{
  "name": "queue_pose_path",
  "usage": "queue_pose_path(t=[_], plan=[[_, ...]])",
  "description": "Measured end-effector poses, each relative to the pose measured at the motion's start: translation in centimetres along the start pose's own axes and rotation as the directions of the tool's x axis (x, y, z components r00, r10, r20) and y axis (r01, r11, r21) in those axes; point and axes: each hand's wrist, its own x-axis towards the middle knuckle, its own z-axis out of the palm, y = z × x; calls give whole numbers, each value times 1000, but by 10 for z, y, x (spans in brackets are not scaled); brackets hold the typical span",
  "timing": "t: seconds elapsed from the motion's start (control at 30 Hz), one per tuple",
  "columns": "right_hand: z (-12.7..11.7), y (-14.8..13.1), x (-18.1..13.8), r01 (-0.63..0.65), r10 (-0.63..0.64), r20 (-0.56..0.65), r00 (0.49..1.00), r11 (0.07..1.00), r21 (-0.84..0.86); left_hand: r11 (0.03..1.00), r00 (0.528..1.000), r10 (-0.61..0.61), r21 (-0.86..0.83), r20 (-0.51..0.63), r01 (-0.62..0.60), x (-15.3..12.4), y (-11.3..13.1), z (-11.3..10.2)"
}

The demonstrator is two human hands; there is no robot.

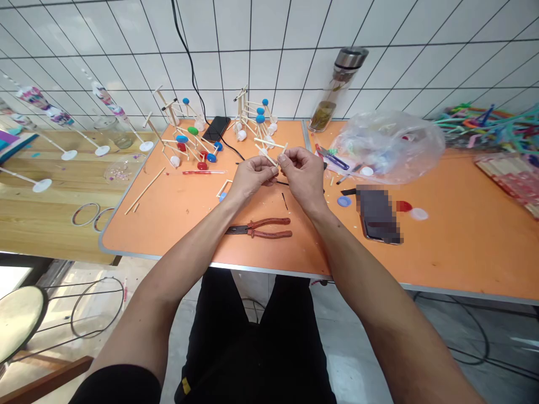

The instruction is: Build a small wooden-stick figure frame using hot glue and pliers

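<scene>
Over the middle of the orange table, both hands pinch a small frame of thin wooden sticks (270,143). My left hand (255,177) is closed on its lower left part. From the other side, the fingertips of my right hand (304,175) grip the sticks near a corner. The exact joint between the fingers is hidden. Pliers with red-brown handles (270,227) lie just below the hands. A short black strip (284,201) rests between my wrists. Next to my left wrist sits a small stick piece with a blue cap (223,196), partly covered.
Stick models with coloured caps (192,131) (260,111) stand behind the hands. A black phone (217,129) lies between them. At right are a glass bottle (332,98), a clear plastic bag (387,143), a utility knife (332,158) and another phone (379,214). Loose sticks (145,191) lie left.
</scene>
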Motion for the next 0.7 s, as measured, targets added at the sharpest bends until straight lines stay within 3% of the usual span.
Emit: queue_pose_path(t=[0.27,0.7], plan=[[-1,-1,0,20,-20,-10,1000,999,31,1000,1000,20,-6,17,-20,1,-3,-2],[1,1,-2,32,-32,-5,999,999,42,999,999,15,-50,-52,-18,1,-3,-2]])
